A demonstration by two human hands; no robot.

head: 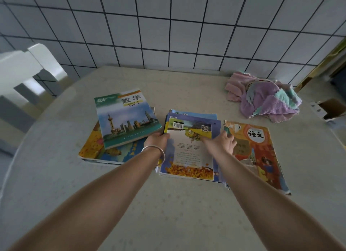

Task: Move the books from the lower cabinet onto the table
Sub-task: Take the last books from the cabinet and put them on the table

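Three groups of books lie on the beige table (168,204). On the left, a maths book with a city skyline cover (127,117) rests on a yellow and blue book (97,149). In the middle is a stack of several books whose top one shows its back cover with a barcode (189,153). My left hand (157,139), wearing a silver bangle, grips that stack's left edge. My right hand (221,143) holds its right side. To the right lies a worn orange book (260,153). The lower cabinet is out of view.
A crumpled pink, purple and teal cloth (264,99) lies at the table's back right. A white chair (26,71) stands to the left. A tiled wall (168,29) runs behind the table. A small cardboard box (329,108) sits beyond the right edge.
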